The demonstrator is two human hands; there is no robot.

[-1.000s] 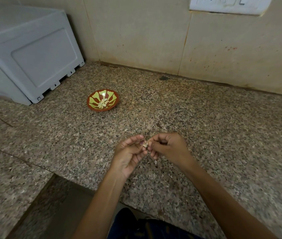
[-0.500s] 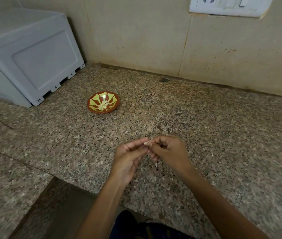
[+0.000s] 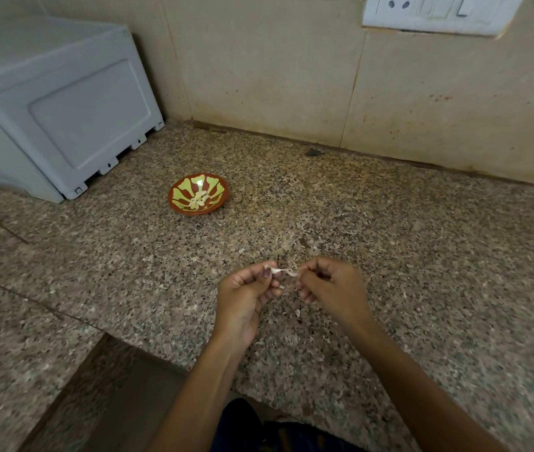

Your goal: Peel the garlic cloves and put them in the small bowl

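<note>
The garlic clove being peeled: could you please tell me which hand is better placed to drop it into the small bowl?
Probably the left hand: it pinches the garlic clove and is nearer the small bowl, while the right hand pulls the skin.

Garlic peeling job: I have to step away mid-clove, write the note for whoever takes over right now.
Left hand: fingers pinch the garlic clove over the granite counter.
Right hand: fingers pinch the strip of garlic skin, which stretches between the two hands.
Small bowl: stands on the counter ahead and to the left, near the white appliance, with a small pile of peeled cloves in it.
Done: several cloves peeled and in the bowl.
Left: strip the rest of the skin off this clove and drop it in the bowl. No other unpeeled cloves show in view.
</note>
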